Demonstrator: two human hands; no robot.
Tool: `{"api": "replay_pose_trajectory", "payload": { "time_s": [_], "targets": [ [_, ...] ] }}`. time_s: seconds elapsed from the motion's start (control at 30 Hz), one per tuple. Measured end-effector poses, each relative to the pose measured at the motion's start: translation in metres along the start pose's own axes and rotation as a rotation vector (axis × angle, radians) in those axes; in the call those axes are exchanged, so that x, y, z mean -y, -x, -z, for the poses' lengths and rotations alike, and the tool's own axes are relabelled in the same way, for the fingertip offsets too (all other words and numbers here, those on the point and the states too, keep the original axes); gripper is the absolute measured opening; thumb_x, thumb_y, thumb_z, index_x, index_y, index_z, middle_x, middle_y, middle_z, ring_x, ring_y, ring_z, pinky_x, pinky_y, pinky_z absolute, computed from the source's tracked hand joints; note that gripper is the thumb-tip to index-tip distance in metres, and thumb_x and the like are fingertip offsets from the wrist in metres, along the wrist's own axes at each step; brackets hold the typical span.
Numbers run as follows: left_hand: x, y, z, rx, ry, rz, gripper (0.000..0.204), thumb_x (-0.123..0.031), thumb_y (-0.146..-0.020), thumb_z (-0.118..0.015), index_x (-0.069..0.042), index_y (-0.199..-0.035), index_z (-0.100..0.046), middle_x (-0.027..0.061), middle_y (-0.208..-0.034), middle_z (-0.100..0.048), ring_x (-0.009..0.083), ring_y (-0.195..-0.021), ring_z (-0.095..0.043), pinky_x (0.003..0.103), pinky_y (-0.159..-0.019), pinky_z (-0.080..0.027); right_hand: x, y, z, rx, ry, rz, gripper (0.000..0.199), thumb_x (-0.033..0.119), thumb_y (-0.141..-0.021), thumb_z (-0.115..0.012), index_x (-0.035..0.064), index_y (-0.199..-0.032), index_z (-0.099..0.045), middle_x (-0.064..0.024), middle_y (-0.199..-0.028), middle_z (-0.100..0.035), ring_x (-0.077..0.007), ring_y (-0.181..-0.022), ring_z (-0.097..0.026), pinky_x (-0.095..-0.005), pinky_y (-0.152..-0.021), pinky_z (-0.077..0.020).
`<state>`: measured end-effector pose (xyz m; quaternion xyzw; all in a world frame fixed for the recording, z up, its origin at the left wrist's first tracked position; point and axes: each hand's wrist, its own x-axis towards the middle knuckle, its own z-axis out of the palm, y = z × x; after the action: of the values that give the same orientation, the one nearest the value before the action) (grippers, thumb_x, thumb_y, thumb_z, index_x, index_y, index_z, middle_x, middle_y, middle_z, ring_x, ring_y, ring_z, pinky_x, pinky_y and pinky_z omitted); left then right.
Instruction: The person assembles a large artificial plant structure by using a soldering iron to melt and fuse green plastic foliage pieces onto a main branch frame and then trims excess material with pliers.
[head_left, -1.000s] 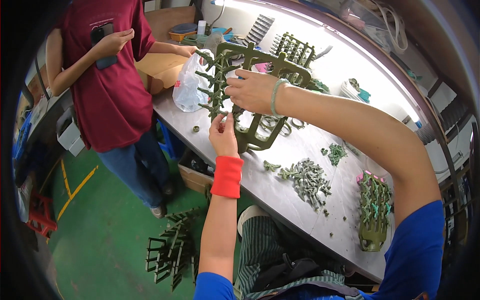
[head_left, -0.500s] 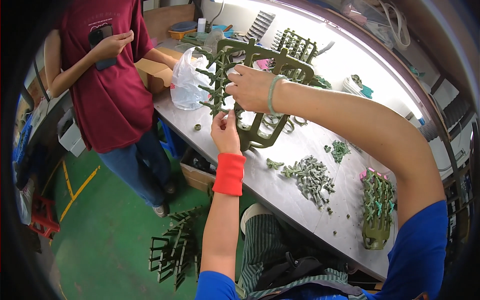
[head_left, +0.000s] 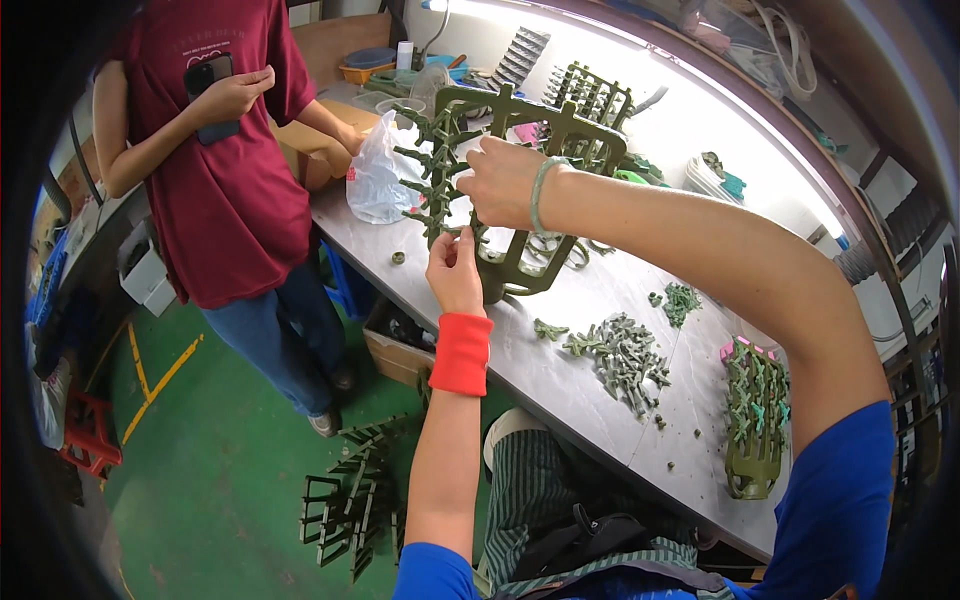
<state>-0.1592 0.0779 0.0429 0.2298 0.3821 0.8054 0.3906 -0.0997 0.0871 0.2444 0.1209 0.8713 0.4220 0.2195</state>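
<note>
An olive-green slotted rack (head_left: 590, 130) stands tilted over the worktable, with dark green branching pieces (head_left: 440, 160) in a column on its left bar. My left hand (head_left: 455, 275), a red band on its wrist, is raised to the lower end of that column. Its thumb and forefinger pinch at a small green piece there. Higher up, my right hand (head_left: 508, 185), with a pale green bangle, reaches across the rack's front. Its fingers are curled in beside the bar, and what they hold is hidden.
A grey-green heap of small pieces (head_left: 625, 365) lies on the grey worktable (head_left: 560, 385). Another loaded rack (head_left: 752, 420) lies at right. At left, a co-worker in a maroon shirt (head_left: 225, 190) holds a phone beside a white plastic bag (head_left: 385, 185). More racks (head_left: 350, 510) stand on the floor.
Both my hands stay at the column with little movement. The co-worker's far hand now shows more fully, by the cardboard box and the plastic bag.
</note>
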Motion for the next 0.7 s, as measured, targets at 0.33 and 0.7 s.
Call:
{"api": "replay_pose_trajectory", "payload": {
  "time_s": [0.33, 0.7],
  "targets": [
    [-0.019, 0.018, 0.029, 0.077, 0.068, 0.031, 0.019, -0.020, -0.095, -0.068, -0.002, -0.098, -0.066, -0.0050, -0.083, -0.058, 0.0037, -0.072, -0.047, 0.021, -0.063, -0.038, 0.014, 0.016, 0.008, -0.220, 0.024, -0.003, 0.010, 0.018, -0.075, -0.071, 0.0099, -0.076, -0.076, -0.0036, -0.093, -0.065, -0.0218, -0.096, -0.061, -0.0350, -0.083, -0.0481],
    [-0.040, 0.075, 0.135, -0.175, 0.154, 0.194, 0.019, -0.023, -0.096, -0.068, -0.012, -0.083, -0.062, -0.0071, -0.069, -0.049, 0.0034, -0.061, -0.045, 0.019, -0.058, -0.037, 0.154, 0.094, -0.037, 0.253, -1.242, -0.633, 0.062, 0.049, -0.080, -0.064, -0.0095, -0.098, -0.067, -0.0319, -0.106, -0.061, -0.0446, -0.092, -0.065, -0.0466, -0.080, -0.0554]
  ]
}}
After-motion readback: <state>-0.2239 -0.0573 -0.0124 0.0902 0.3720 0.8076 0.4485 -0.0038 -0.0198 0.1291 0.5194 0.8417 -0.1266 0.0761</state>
